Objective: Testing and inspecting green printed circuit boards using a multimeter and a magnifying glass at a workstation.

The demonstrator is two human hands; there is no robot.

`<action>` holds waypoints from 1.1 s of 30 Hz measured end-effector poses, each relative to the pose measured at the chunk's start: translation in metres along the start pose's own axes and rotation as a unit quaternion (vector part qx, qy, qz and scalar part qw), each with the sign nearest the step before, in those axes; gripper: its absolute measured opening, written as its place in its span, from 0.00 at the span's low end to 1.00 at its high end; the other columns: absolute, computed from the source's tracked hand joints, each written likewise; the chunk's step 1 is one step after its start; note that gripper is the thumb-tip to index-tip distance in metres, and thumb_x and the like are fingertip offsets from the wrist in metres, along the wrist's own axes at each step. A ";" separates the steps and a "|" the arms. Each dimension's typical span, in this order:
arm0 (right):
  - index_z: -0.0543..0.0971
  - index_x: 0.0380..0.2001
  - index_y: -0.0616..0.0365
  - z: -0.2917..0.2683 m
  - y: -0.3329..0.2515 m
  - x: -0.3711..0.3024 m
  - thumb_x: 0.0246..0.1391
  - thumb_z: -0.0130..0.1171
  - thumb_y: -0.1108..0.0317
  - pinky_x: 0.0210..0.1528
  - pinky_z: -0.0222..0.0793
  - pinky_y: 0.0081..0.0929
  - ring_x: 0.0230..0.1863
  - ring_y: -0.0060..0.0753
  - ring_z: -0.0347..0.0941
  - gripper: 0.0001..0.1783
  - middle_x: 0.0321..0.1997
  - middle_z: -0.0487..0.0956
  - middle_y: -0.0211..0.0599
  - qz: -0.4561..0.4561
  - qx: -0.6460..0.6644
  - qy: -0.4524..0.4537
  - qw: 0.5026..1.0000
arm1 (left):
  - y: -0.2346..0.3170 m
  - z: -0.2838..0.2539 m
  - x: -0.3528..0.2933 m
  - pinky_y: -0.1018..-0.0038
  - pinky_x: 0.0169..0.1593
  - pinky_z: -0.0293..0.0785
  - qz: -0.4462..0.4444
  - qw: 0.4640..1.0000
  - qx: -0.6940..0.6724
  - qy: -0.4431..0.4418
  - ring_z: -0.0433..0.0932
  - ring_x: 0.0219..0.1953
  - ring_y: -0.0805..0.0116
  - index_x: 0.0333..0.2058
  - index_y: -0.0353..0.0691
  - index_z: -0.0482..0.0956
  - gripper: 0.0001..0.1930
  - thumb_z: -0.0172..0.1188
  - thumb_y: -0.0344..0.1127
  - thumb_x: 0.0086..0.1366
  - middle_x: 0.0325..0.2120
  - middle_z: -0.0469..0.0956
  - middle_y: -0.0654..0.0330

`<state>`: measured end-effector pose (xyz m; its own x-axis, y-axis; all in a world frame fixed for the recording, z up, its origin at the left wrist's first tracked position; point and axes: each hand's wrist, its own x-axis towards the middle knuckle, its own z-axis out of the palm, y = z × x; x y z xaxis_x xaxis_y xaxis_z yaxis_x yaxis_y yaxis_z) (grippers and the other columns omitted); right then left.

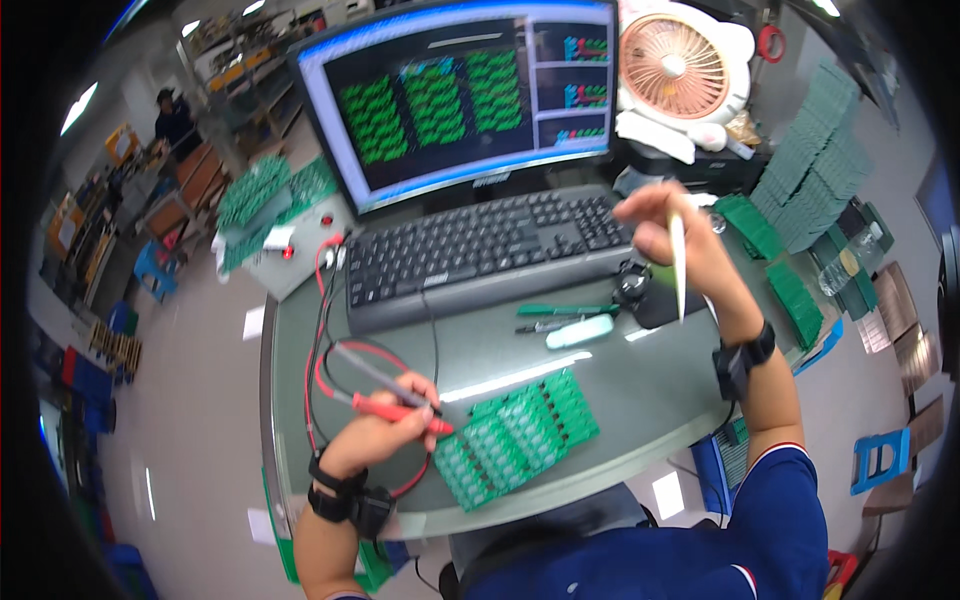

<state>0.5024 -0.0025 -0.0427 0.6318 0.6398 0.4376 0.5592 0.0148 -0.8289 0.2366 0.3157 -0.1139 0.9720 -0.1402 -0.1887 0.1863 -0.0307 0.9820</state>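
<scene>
probes (pixel 385 395) pinched in left hand (pixel 375 435) just beside green panel (pixel 515 435); right hand (pixel 675 235) closed on white tweezers (pixel 679 262); steadier tips would touch pads cleaner.

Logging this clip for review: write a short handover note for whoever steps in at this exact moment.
Left hand: closed on the red test probe and the black probe, tips near the green circuit board panel at the desk's front edge.
Right hand: raised over the keyboard's right end, fingers pinching a pale thin stick.
Stacks of green boards stand at the right.
Done: cannot tell how much of the panel is checked.
Left: probes not touching the panel.
</scene>
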 end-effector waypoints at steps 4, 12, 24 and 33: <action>0.72 0.49 0.54 0.088 -0.035 -0.048 0.38 0.72 0.44 0.65 0.54 0.46 0.63 0.43 0.66 0.38 0.59 0.72 0.38 -0.164 -0.211 -0.271 0.925 | 0.007 0.008 0.004 0.82 0.31 0.69 -0.001 0.999 -0.019 0.026 0.78 0.27 0.78 0.41 0.39 0.69 0.09 0.54 0.37 0.66 0.27 0.76 0.64; 0.69 0.46 0.54 0.144 -0.032 -0.080 0.33 0.72 0.44 0.67 0.46 0.59 0.64 0.44 0.63 0.40 0.61 0.69 0.43 -0.192 -0.285 -0.337 0.876 | 0.006 0.011 0.001 0.81 0.32 0.72 0.022 0.996 -0.072 0.043 0.78 0.26 0.74 0.41 0.39 0.68 0.10 0.54 0.36 0.65 0.30 0.75 0.61; 0.71 0.47 0.55 0.096 -0.029 -0.086 0.42 0.69 0.45 0.67 0.47 0.58 0.64 0.43 0.64 0.35 0.62 0.69 0.43 -0.163 -0.313 -0.205 0.913 | -0.004 0.012 0.014 0.75 0.26 0.67 0.161 0.961 -0.200 0.107 0.69 0.23 0.72 0.35 0.42 0.64 0.11 0.53 0.40 0.64 0.23 0.67 0.62; 0.76 0.41 0.62 -0.043 0.046 -0.061 0.62 0.54 0.66 0.34 0.73 0.27 0.31 0.27 0.79 0.10 0.28 0.81 0.37 0.126 -0.242 0.081 0.959 | -0.005 0.025 0.014 0.58 0.47 0.72 0.212 0.966 -0.145 -0.030 0.80 0.35 0.52 0.22 0.35 0.76 0.31 0.33 0.53 0.69 0.24 0.76 0.53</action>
<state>0.5124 -0.0746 -0.0922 0.8323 0.4484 0.3259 0.5373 -0.5079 -0.6733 0.2457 0.2893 -0.1214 0.9614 -0.1372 0.2386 -0.1850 0.3196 0.9293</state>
